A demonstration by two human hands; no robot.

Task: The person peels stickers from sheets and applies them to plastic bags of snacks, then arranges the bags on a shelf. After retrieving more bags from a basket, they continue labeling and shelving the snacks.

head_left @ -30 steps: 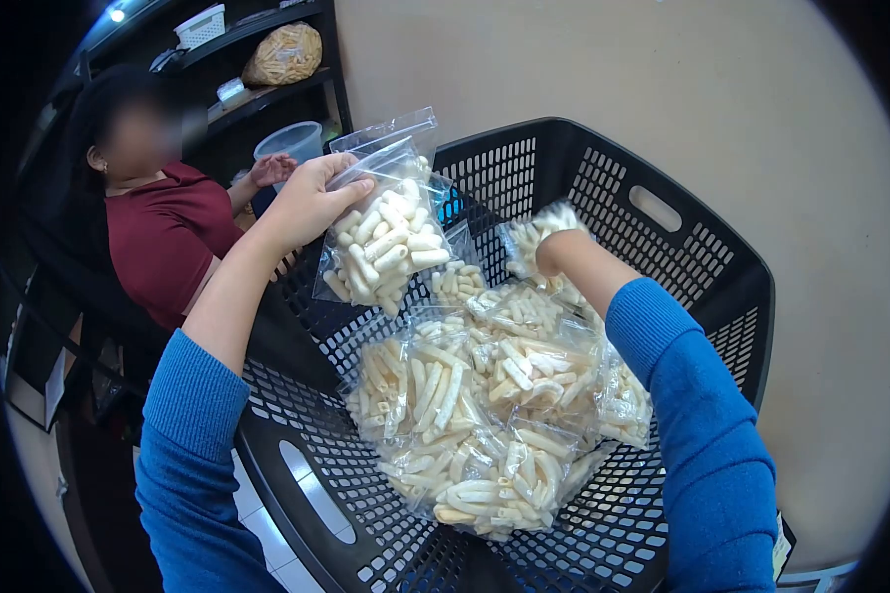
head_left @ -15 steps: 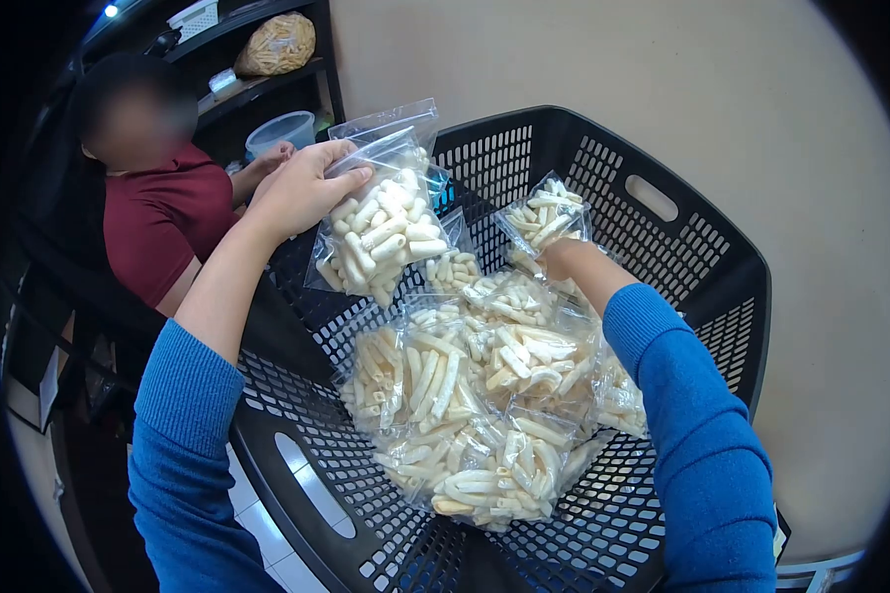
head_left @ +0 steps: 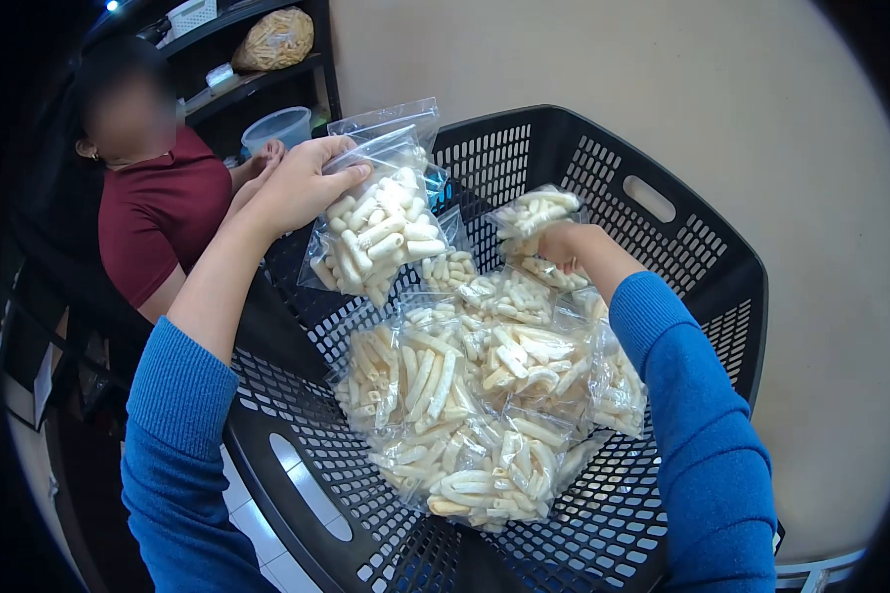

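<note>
My left hand (head_left: 318, 180) pinches the top edges of clear zip bags (head_left: 384, 222) over the basket's far left side. At least two overlap there, filled with short, pale, stick-shaped snacks. Inside the basket, my right hand (head_left: 572, 245) has its fingers curled on another snack bag (head_left: 536, 211), which looks slightly blurred and tilted. Below both hands lies a pile of similar bags (head_left: 485, 376), some with longer sticks. The black plastic basket (head_left: 697, 232) with slotted walls surrounds the pile.
A person in a dark red shirt (head_left: 168, 217) is at the left, hands close to my left wrist. Behind them, a dark shelf (head_left: 257, 84) carries a large snack bag (head_left: 275, 42) and a white basket (head_left: 192, 16). A clear tub (head_left: 279, 128) stands lower down. A beige wall (head_left: 603, 59) rises behind the basket.
My right hand has drawn back slightly and turned, its curled fingers now showing, and the bag at it has tipped over. My left hand stays nearly still. The other person's head has turned.
</note>
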